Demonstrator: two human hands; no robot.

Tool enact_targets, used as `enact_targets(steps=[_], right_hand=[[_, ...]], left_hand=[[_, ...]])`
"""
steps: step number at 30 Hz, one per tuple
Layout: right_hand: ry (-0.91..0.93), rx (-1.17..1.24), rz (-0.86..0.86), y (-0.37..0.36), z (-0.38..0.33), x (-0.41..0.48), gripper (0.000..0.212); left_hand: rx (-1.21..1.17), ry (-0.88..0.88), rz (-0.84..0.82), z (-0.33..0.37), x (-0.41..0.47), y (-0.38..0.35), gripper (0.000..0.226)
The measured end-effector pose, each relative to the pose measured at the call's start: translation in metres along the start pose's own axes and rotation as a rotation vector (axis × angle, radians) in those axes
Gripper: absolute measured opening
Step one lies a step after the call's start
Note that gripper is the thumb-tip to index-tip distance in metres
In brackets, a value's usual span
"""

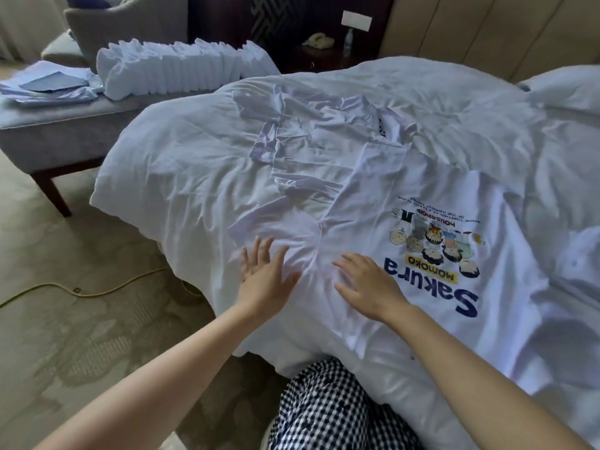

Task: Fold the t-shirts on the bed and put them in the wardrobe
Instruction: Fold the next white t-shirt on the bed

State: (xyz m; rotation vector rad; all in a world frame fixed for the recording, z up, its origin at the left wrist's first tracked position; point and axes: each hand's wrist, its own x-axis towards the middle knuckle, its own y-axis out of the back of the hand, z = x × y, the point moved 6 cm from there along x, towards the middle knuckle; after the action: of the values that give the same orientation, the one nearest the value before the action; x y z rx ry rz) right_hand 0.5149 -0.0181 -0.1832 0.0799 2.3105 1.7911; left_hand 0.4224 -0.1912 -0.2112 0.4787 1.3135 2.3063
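Left hand (264,276): palm down, fingers straight and spread, pressing the cloth, gripping nothing. Right hand (368,285): likewise flat and spread, holding nothing, just right of the left hand.

Both rest on the white cotton t-shirt with the blue "Sakura" cartoon print (418,190). It lies print-up and spread open over the near corner of the white-quilted bed (181,164). It is wrinkled under the hands, and no fold is visible in it.

Just beyond it, toward the far side, lies a crumpled heap of white t-shirts (318,138), unfolded; the count cannot be told.

Far left, a grey upholstered tabletop (65,125) carries a row of folded white cloth pieces (181,66) and a flat pile of pale blue items (45,84). Whether either is t-shirts cannot be told.

Assessment: smoothing stage only. Folding of this shirt and the heap is outstanding. No wardrobe is in view, and stowing is not begun as far as shown.
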Motion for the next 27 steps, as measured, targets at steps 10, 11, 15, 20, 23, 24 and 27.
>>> enact_targets(steps=[10, 11, 15, 20, 23, 24, 27], right_hand=[[-0.167, -0.034, 0.118, 0.037, 0.088, -0.141, 0.041], [-0.182, -0.029, 0.155, 0.040, 0.098, -0.155, 0.040], [-0.237, 0.016, 0.311, 0.051, 0.140, -0.209, 0.038], [-0.315, 0.065, 0.385, 0.049, 0.192, -0.261, 0.035], [-0.377, 0.093, 0.417, 0.044, 0.219, -0.283, 0.034], [-0.398, 0.097, 0.422, 0.042, 0.228, -0.289, 0.034], [-0.455, 0.108, 0.409, 0.039, 0.250, -0.298, 0.038]], left_hand=[[0.023, -0.370, -0.264, 0.143, -0.064, -0.058, 0.055], [0.021, -0.403, -0.277, 0.158, -0.069, -0.064, 0.054], [0.008, -0.518, -0.301, 0.215, -0.085, -0.083, 0.049], [-0.002, -0.648, -0.335, 0.279, -0.109, -0.104, 0.047], [0.005, -0.718, -0.365, 0.312, -0.118, -0.120, 0.047], [0.010, -0.736, -0.371, 0.322, -0.120, -0.124, 0.047], [0.053, -0.749, -0.365, 0.345, -0.120, -0.140, 0.051]])
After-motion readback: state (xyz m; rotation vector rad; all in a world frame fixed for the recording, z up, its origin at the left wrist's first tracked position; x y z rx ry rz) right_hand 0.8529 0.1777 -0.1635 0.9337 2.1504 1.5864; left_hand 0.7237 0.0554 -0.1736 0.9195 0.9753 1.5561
